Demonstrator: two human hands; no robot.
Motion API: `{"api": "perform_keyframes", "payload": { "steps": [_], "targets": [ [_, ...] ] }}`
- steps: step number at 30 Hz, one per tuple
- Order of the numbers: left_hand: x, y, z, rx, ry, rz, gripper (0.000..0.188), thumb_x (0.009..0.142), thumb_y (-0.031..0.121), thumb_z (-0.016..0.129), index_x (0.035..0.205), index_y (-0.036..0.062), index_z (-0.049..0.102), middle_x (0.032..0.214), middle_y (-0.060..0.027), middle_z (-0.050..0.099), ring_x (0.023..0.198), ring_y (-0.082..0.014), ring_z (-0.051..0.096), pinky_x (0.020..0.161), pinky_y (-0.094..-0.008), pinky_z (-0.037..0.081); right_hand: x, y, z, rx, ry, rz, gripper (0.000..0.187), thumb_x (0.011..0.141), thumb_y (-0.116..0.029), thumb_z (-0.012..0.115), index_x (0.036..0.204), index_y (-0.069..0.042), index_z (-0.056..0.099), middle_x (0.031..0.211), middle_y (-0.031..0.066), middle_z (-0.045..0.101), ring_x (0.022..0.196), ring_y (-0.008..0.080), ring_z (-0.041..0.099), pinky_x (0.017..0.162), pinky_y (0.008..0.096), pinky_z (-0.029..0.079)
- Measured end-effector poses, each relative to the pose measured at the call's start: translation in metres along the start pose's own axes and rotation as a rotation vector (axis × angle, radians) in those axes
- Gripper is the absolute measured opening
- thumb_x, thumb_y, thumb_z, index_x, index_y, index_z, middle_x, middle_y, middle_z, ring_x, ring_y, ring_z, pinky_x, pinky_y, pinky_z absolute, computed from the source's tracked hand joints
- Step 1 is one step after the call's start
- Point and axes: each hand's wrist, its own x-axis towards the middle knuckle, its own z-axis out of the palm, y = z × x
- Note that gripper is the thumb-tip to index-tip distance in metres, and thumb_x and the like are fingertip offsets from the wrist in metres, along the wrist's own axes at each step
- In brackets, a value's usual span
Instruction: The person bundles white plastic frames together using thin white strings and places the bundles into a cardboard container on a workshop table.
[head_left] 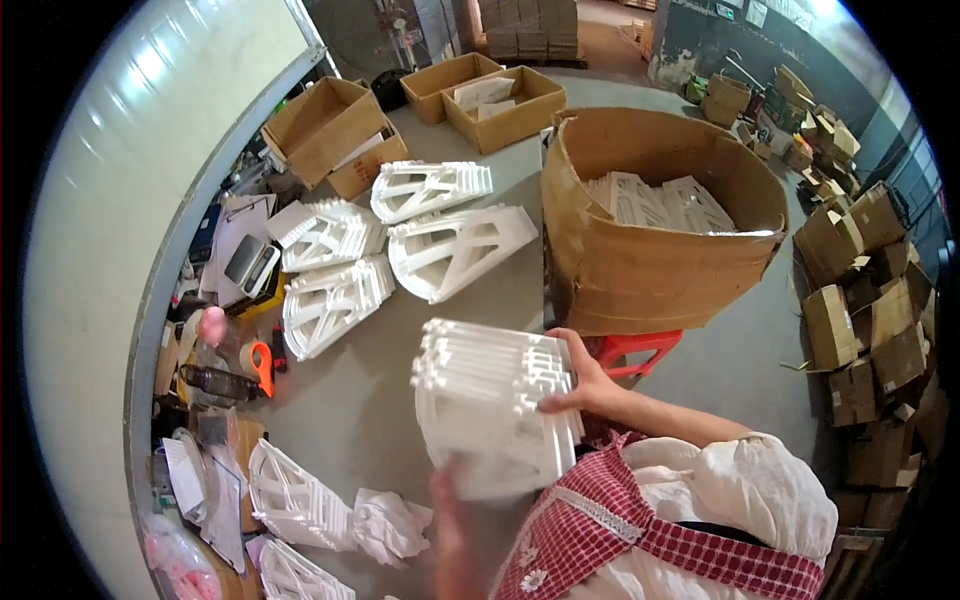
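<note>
My right hand (578, 380) grips the right end of a thick stack of white plastic fan-shaped frames (490, 390), with the thumb at its near edge. The stack is held over the grey table, in front of my checked apron. My left hand (450, 495) is smeared by motion beside the stack's lower left corner; its fingers cannot be made out. Farther off on the table lie more piles of the same frames, such as one pile (460, 248) and another pile (338, 305). Another pile (300, 500) lies near left, next to crumpled white plastic (390, 525).
A large cardboard box (660, 275) with frames inside stands right of the table, by a red stool (640, 350). Smaller cartons (320, 125) line the far edge. An orange tape dispenser (263, 368) and a dark bottle (215, 381) lie left. Cartons (835, 325) heap at right.
</note>
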Motion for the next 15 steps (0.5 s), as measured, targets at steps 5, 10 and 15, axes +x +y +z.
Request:
{"api": "perform_keyframes", "payload": {
  "steps": [5,10,15],
  "targets": [
    [-0.038,0.078,0.071,0.017,0.242,0.13,0.039,0.097,0.025,0.055,0.124,-0.0033,0.059,0.115,-0.0089,0.065,0.103,-0.0216,0.064,0.089,-0.0363,0.051,0.051,-0.061,0.01,0.012,-0.213,-0.167,0.106,0.06,-0.022,0.086,0.143,-0.006,0.022,0.127,0.0192,0.049,0.121,0.029,0.047,0.105,0.0385,0.037],
    [0.032,0.197,0.107,-0.168,0.265,0.185,0.039,0.098,0.025,0.054,0.126,-0.0019,0.057,0.12,-0.009,0.063,0.106,-0.0227,0.062,0.094,-0.0363,0.048,0.173,-0.1,0.017,0.222,-0.263,-0.228,0.099,0.061,-0.015,0.083,0.142,-0.01,0.027,0.123,0.0142,0.052,0.116,0.0239,0.05,0.102,0.0352,0.039],
    [0.15,0.287,0.14,0.073,0.231,0.26,0.039,0.095,0.021,0.057,0.129,0.0008,0.054,0.119,-0.01,0.063,0.108,-0.0255,0.062,0.095,-0.0392,0.049,0.301,-0.102,0.001,0.439,-0.175,-0.151,0.095,0.058,-0.011,0.083,0.138,-0.005,0.032,0.124,0.0169,0.052,0.117,0.0265,0.049,0.1,0.0335,0.038]
  ]
}}
